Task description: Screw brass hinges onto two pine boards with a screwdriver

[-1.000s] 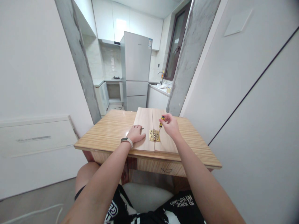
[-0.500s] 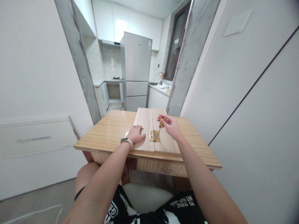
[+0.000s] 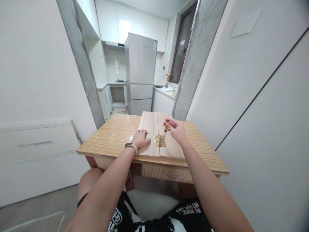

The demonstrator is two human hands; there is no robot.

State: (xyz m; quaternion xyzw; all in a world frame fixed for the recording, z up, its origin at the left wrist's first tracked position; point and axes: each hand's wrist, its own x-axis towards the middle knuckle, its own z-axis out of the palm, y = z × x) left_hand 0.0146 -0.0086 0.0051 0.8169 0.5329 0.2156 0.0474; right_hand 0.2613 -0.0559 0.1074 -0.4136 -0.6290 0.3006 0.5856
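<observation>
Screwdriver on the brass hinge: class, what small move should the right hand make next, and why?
Probably another turn of the screwdriver, pressing down. The right hand grips its yellow handle, the tip stands on the right leaf of the brass hinge, and the left hand lies flat on the left board, steadying it. How far the screw is seated is too small to tell.

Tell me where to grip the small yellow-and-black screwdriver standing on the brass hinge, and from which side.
Grip the small yellow-and-black screwdriver by its handle at the top, coming from the right, as the right hand does now. It stands nearly upright with its tip on the brass hinge, so only the handle is free. The left hand lies flat on the left wooden board, which crowds that side.
</observation>
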